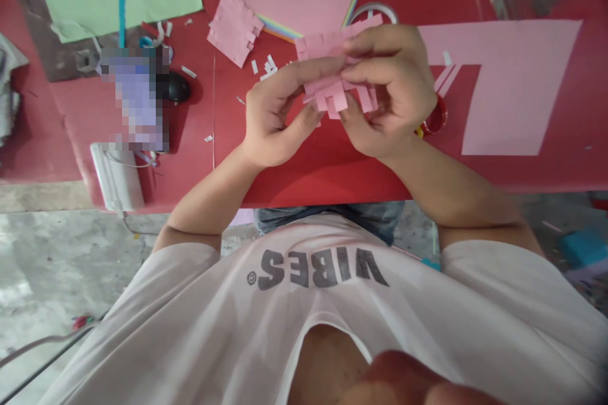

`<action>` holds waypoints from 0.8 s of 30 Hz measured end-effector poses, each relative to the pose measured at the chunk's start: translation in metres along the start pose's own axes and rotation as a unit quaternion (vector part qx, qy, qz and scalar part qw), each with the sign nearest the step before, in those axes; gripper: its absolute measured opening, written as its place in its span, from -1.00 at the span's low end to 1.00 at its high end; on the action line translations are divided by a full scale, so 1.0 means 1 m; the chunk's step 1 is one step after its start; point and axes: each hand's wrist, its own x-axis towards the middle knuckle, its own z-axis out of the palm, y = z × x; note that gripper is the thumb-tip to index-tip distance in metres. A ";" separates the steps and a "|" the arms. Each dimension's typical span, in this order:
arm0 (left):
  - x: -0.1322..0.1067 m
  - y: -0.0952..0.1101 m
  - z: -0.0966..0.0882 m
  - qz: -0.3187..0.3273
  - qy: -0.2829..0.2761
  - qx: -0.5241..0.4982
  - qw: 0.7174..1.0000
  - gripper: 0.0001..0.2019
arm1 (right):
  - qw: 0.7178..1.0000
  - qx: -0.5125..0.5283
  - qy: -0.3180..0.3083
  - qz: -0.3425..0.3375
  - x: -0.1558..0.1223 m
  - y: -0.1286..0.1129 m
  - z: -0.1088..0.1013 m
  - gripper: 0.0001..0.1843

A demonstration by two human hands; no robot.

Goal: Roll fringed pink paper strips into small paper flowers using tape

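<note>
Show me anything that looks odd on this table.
The pink paper sheet has a large section cut away. It lies right of the right hand and left hand, which grip slit pink paper. White paper scraps litter the red tabletop. A pixelated patch hides something further left.

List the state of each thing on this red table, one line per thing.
Left hand: gripping the paper's left side.
Right hand: gripping the paper's right side.
Strip-cut pink paper: lifted off the table between both hands.
Second pink paper: lying on the table, ragged-edged.
Large pink sheet: lying flat, a section cut away.
</note>
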 end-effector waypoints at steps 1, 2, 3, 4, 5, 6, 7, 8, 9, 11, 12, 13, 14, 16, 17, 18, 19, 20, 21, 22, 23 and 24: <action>0.000 0.001 0.000 -0.001 -0.001 0.001 1.000 -0.53 | 1.000 0.008 -0.002 -0.001 0.000 0.001 0.000 -0.42; 0.000 0.003 0.000 -0.001 0.000 0.002 1.000 -0.53 | 1.000 0.013 -0.004 -0.001 0.000 0.001 -0.001 -0.42; 0.001 0.005 0.001 0.001 0.003 0.003 1.000 -0.54 | 1.000 0.014 -0.006 -0.001 0.000 0.002 -0.001 -0.42; 0.001 0.007 0.001 0.002 0.010 0.005 1.000 -0.55 | 1.000 0.013 -0.007 -0.003 0.000 0.002 -0.002 -0.43; 0.002 0.008 0.002 0.008 0.016 0.008 1.000 -0.56 | 1.000 0.012 -0.006 -0.008 0.000 0.001 -0.002 -0.45; 0.002 0.008 0.002 0.017 0.020 0.012 1.000 -0.56 | 1.000 0.012 -0.002 -0.017 0.000 0.000 -0.002 -0.46; 0.002 0.008 0.003 0.026 0.021 0.016 0.999 -0.56 | 1.000 0.011 0.003 -0.028 0.000 -0.001 -0.002 -0.49; 0.002 0.007 0.003 0.029 0.019 0.020 0.999 -0.55 | 0.999 0.011 0.008 -0.042 0.000 -0.003 -0.002 -0.53; 0.002 0.006 0.002 0.027 0.016 0.022 0.999 -0.52 | 0.998 0.011 0.016 -0.061 0.000 -0.004 -0.002 -0.58; 0.000 0.002 0.002 0.006 0.008 0.024 1.000 -0.49 | 0.995 0.015 0.028 -0.097 0.000 -0.005 -0.001 -0.66; -0.001 0.001 0.002 -0.011 0.009 0.025 1.000 -0.48 | 0.994 0.016 0.030 -0.101 0.001 -0.005 -0.001 -0.67; -0.002 0.000 0.002 -0.022 0.011 0.025 0.999 -0.49 | 0.995 0.014 0.028 -0.093 0.001 -0.003 -0.001 -0.66; -0.003 -0.001 0.002 -0.027 0.011 0.025 0.999 -0.50 | 0.997 0.009 0.021 -0.074 0.001 -0.002 0.000 -0.64; -0.004 -0.001 0.003 -0.030 0.009 0.026 0.999 -0.52 | 1.000 -0.007 -0.007 -0.026 0.002 0.001 0.000 -0.58; -0.004 -0.001 0.003 -0.031 0.006 0.027 0.999 -0.52 | 1.000 -0.012 -0.017 -0.018 0.003 0.002 -0.001 -0.57; -0.004 -0.001 0.003 -0.032 0.004 0.028 0.999 -0.53 | 0.999 -0.013 -0.022 -0.030 0.004 0.002 -0.002 -0.57; -0.004 -0.001 0.002 -0.034 0.001 0.029 0.999 -0.53 | 0.998 -0.009 -0.018 -0.057 0.005 0.002 -0.003 -0.59; -0.004 -0.001 0.002 -0.037 0.000 0.029 0.999 -0.52 | 0.995 -0.004 -0.009 -0.096 0.006 0.000 -0.005 -0.60; -0.004 -0.001 0.001 -0.040 0.000 0.028 0.999 -0.50 | 0.991 0.000 0.002 -0.133 0.007 -0.002 -0.008 -0.60; -0.004 -0.002 0.001 -0.042 0.000 0.027 0.999 -0.48 | 0.989 0.006 0.008 -0.150 0.008 -0.004 -0.010 -0.59; -0.004 -0.002 0.001 -0.045 0.000 0.026 0.999 -0.45 | 0.991 0.021 0.003 -0.129 0.008 -0.008 -0.013 -0.57; -0.004 -0.002 0.000 -0.046 -0.001 0.025 0.999 -0.42 | 0.995 0.036 0.012 -0.092 0.009 -0.012 -0.015 -0.56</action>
